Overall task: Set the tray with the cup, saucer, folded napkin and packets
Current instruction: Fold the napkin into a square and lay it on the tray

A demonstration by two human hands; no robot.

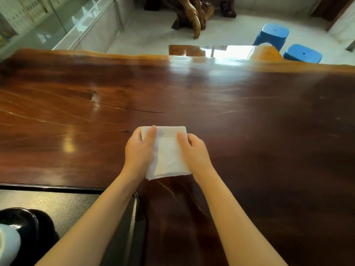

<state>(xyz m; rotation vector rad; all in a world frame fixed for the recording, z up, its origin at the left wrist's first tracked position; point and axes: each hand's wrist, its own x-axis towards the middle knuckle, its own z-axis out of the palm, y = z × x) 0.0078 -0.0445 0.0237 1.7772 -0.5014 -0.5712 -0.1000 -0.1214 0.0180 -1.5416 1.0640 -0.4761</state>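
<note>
A white folded napkin (167, 153) lies on the dark wooden table, held between both hands. My left hand (139, 150) grips its left edge, thumb on top. My right hand (194, 150) holds its right edge, thumb pressed on the paper. A black tray (80, 200) sits at the lower left, under my left forearm. On it stands a black saucer (21, 219), and a white cup (8, 244) shows at the frame's left edge. No packets are visible.
The long polished wooden table (249, 121) stretches far ahead and to both sides. Two blue stools (272, 35) stand beyond its far edge, with a carved wooden root piece (194, 14) on the floor behind.
</note>
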